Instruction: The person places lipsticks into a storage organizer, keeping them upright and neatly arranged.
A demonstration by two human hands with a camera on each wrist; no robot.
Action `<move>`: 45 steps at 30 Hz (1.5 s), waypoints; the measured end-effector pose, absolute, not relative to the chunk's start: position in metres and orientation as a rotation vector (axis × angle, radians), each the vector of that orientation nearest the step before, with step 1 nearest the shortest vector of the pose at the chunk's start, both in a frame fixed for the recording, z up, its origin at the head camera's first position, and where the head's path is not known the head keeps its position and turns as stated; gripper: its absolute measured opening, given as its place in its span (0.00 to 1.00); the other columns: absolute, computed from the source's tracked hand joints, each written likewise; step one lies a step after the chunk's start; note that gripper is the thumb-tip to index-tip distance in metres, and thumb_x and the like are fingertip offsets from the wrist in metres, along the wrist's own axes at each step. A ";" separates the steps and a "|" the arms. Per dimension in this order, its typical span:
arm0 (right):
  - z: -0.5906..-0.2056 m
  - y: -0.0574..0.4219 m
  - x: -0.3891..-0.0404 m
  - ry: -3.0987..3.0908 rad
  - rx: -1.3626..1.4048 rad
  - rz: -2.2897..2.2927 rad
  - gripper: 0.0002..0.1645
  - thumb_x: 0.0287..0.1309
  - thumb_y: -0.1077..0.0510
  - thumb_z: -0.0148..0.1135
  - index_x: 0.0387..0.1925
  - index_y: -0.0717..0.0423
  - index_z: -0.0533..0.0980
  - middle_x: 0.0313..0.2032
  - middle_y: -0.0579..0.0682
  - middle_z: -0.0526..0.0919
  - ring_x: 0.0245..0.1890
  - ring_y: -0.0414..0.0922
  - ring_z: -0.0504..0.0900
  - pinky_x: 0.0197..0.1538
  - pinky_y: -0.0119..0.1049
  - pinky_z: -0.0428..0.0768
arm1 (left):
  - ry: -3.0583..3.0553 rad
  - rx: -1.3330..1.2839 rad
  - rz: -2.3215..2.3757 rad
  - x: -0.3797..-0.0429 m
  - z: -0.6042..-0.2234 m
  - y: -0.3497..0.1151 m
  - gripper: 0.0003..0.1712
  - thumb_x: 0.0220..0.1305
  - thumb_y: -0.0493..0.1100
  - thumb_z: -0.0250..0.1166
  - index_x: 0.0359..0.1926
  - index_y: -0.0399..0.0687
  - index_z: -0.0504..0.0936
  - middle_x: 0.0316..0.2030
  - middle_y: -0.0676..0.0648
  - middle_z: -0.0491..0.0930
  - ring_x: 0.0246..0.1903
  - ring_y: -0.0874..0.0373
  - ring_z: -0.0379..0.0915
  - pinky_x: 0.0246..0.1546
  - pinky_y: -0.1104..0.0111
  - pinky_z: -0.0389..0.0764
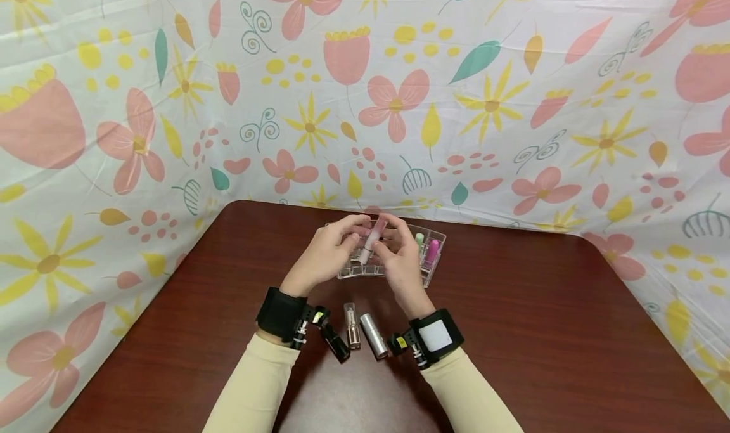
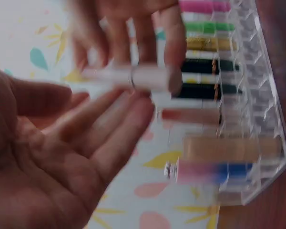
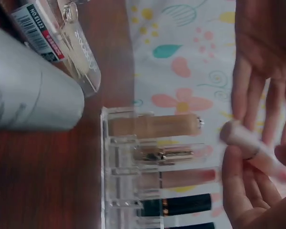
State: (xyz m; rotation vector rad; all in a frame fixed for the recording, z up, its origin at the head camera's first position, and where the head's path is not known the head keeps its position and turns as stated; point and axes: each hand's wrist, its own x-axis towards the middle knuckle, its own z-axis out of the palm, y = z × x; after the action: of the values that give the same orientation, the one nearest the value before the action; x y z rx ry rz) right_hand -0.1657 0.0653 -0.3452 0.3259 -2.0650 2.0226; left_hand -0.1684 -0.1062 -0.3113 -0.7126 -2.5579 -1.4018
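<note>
Above a clear cosmetics organizer, my right hand pinches a slim pink-and-white lip gloss tube between thumb and fingers. The tube tilts in the head view, its pink end up. Beside it is my left hand; in the left wrist view that hand lies palm-up, fingers extended just under the tube, and whether they touch it is blurred. The organizer's slots hold a pink tube, a green tube, dark tubes and a beige tube.
Nearer me on the brown table lie a black tube, a clear-capped gold lipstick and a silver tube. A flowered cloth hangs behind the table and at its sides.
</note>
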 end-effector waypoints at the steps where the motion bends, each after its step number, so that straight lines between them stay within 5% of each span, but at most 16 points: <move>1: -0.347 0.065 -0.167 -2.029 0.293 2.026 0.31 0.68 0.70 0.58 0.68 0.49 0.70 0.50 0.61 0.79 0.42 0.48 0.84 0.45 0.50 0.88 | -2.549 -0.707 -1.359 -0.170 -0.312 -0.108 0.24 0.79 0.39 0.51 0.71 0.57 0.71 0.61 0.46 0.80 0.55 0.52 0.80 0.47 0.59 0.79; 6: -0.356 0.063 -0.175 -1.969 0.256 2.033 0.28 0.67 0.72 0.56 0.65 0.49 0.72 0.45 0.62 0.79 0.39 0.46 0.83 0.47 0.60 0.85 | -2.602 -0.622 -1.069 -0.190 -0.334 -0.118 0.36 0.74 0.46 0.59 0.79 0.59 0.58 0.75 0.43 0.62 0.76 0.45 0.57 0.71 0.41 0.64; 12: -0.373 0.061 -0.184 -2.094 0.248 1.901 0.28 0.67 0.72 0.55 0.63 0.48 0.72 0.47 0.61 0.81 0.40 0.52 0.83 0.44 0.56 0.86 | -2.841 -0.652 -1.094 -0.207 -0.371 -0.131 0.54 0.68 0.53 0.67 0.82 0.60 0.42 0.81 0.41 0.44 0.82 0.42 0.34 0.75 0.36 0.52; 23: -0.389 0.050 -0.202 -2.215 0.353 1.598 0.23 0.65 0.72 0.54 0.58 0.51 0.72 0.48 0.57 0.84 0.49 0.53 0.85 0.42 0.40 0.76 | -2.815 -0.697 -1.028 -0.211 -0.382 -0.136 0.53 0.66 0.35 0.68 0.82 0.62 0.47 0.79 0.37 0.52 0.81 0.41 0.38 0.71 0.42 0.65; 35: -0.390 0.049 -0.206 -2.426 0.501 1.388 0.19 0.66 0.71 0.58 0.53 0.49 0.75 0.49 0.55 0.86 0.49 0.52 0.86 0.42 0.42 0.77 | -2.831 -0.704 -0.965 -0.210 -0.378 -0.134 0.51 0.67 0.36 0.68 0.81 0.58 0.48 0.76 0.38 0.57 0.81 0.39 0.40 0.71 0.42 0.66; 45: -0.391 0.052 -0.204 -2.477 0.500 1.431 0.20 0.68 0.69 0.56 0.55 0.47 0.77 0.54 0.53 0.85 0.57 0.52 0.84 0.51 0.50 0.83 | -2.835 -0.706 -0.997 -0.208 -0.377 -0.135 0.51 0.67 0.37 0.67 0.81 0.57 0.48 0.77 0.37 0.55 0.81 0.38 0.37 0.70 0.39 0.64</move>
State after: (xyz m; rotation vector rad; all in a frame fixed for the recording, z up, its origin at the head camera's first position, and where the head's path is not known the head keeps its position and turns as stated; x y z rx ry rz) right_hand -0.2037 0.0524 -0.3908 0.4997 -2.4769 1.4311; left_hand -0.2082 -0.1345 -0.3766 -0.7055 -2.8353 -0.9968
